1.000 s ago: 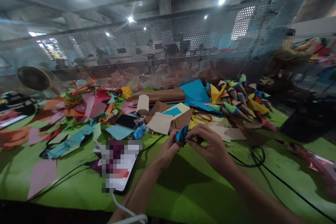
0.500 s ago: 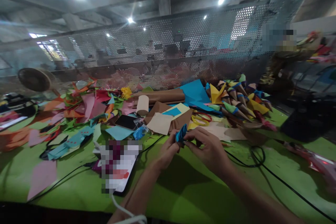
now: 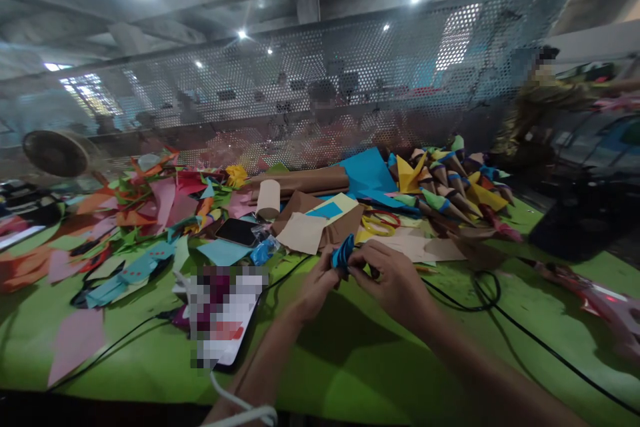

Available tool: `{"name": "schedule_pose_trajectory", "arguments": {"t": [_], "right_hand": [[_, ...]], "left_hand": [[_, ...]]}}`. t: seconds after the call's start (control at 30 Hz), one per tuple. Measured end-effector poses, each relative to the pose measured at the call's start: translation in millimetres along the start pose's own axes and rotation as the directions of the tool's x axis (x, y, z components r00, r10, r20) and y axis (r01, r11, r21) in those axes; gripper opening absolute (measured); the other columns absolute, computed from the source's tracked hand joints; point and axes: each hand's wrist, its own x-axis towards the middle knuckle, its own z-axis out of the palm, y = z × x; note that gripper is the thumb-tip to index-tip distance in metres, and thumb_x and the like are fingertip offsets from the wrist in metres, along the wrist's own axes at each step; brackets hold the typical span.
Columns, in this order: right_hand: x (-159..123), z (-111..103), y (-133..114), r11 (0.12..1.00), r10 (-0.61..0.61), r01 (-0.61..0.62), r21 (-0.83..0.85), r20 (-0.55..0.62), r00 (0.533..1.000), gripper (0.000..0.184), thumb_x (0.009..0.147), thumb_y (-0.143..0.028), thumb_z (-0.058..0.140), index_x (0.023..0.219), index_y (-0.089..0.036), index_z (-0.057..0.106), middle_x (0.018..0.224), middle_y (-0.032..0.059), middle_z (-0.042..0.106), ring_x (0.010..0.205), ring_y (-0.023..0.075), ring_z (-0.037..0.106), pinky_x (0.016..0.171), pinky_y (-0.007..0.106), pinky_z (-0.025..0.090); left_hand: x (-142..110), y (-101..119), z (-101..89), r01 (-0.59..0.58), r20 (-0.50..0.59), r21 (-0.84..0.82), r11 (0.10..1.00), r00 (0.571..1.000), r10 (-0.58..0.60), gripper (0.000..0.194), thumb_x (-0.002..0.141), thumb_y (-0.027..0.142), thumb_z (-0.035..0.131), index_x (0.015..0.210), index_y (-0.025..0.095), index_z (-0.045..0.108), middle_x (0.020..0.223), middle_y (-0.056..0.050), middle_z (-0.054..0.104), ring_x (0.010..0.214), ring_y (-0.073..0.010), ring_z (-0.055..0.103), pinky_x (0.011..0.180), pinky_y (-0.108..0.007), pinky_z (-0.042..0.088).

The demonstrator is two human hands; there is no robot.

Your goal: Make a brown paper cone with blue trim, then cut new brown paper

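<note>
Both my hands meet over the green table (image 3: pixel 350 373), pinching a small folded blue paper piece (image 3: pixel 343 255). My left hand (image 3: pixel 315 290) grips its lower left side with curled fingers. My right hand (image 3: pixel 393 280) closes on its right side, thumb and fingers pressed to the paper. The piece sticks up between my fingertips, a little above the table top.
A phone (image 3: pixel 225 317) on a white cable lies left of my hands, a second dark phone (image 3: pixel 237 231) further back. Coloured paper scraps, brown sheets, a paper roll (image 3: pixel 269 198), yellow scissors (image 3: pixel 375 223) and several paper cones (image 3: pixel 450 190) crowd the back. Black cables cross the right. A person stands at far right.
My hands with the blue piece have stayed together, shifting slightly up in the picture as my head moved. The fingers have worked the paper a little.
</note>
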Motion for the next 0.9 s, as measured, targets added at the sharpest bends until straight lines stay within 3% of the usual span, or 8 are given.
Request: {"name": "schedule_pose_trajectory", "arguments": {"t": [0.17, 0.37, 0.67, 0.8, 0.9], "right_hand": [[1, -1, -1, 1.0, 0.0, 0.001, -0.031, 0.021, 1.0, 0.008, 0.087, -0.014, 0.057, 0.083, -0.02, 0.061, 0.079, 0.0033, 0.063, 0.073, 0.0167, 0.057, 0.065, 0.027, 0.042], [0, 0, 2, 0.996, -0.017, 0.018, -0.082, 0.015, 1.0, 0.008, 0.085, -0.012, 0.058, 0.083, -0.02, 0.061, 0.079, 0.0034, 0.063, 0.071, 0.0169, 0.057, 0.062, 0.027, 0.041], [0, -2, 3, 0.991, 0.038, -0.025, 0.131, -0.096, 0.995, 0.009, 0.087, -0.015, 0.064, 0.092, -0.022, 0.066, 0.089, 0.0041, 0.07, 0.078, 0.0168, 0.064, 0.067, 0.027, 0.049], [0, -4, 3, 0.991, 0.003, 0.006, 0.136, -0.072, 0.997, 0.009, 0.088, -0.014, 0.063, 0.088, -0.022, 0.068, 0.086, 0.0033, 0.07, 0.078, 0.0166, 0.064, 0.068, 0.027, 0.05], [1, -3, 2, 0.991, -0.023, 0.03, 0.133, -0.052, 0.998, 0.011, 0.09, -0.017, 0.062, 0.092, -0.023, 0.07, 0.087, 0.0038, 0.07, 0.079, 0.0166, 0.065, 0.068, 0.026, 0.05]], "left_hand": [[-1, 1, 0.3, -0.015, -0.019, -0.033, 0.999, 1.0, 0.014, 0.02, 0.078, 0.029, 0.05, 0.096, 0.023, 0.053, 0.074, 0.002, 0.047, 0.067, -0.0144, 0.038, 0.064, -0.026, 0.034], [0, -1, -0.1, -0.012, -0.015, -0.07, 0.998, 1.0, 0.01, 0.03, 0.076, 0.033, 0.051, 0.104, 0.022, 0.054, 0.075, 0.001, 0.052, 0.066, -0.0145, 0.041, 0.061, -0.026, 0.034], [4, -8, -3.5, -0.064, -0.054, -0.163, 0.985, 0.997, 0.056, 0.032, 0.079, 0.04, 0.053, 0.102, 0.018, 0.053, 0.077, 0.0, 0.053, 0.068, -0.0133, 0.044, 0.063, -0.026, 0.035], [5, -9, -3.7, -0.096, -0.1, -0.218, 0.971, 0.992, 0.076, 0.039, 0.079, 0.041, 0.055, 0.11, 0.018, 0.052, 0.079, 0.0, 0.052, 0.068, -0.0134, 0.044, 0.063, -0.026, 0.036], [4, -7, -4.5, -0.113, -0.1, -0.207, 0.972, 0.991, 0.094, 0.032, 0.081, 0.039, 0.053, 0.104, 0.018, 0.052, 0.08, 0.0, 0.05, 0.069, -0.0135, 0.042, 0.065, -0.027, 0.036]]}}
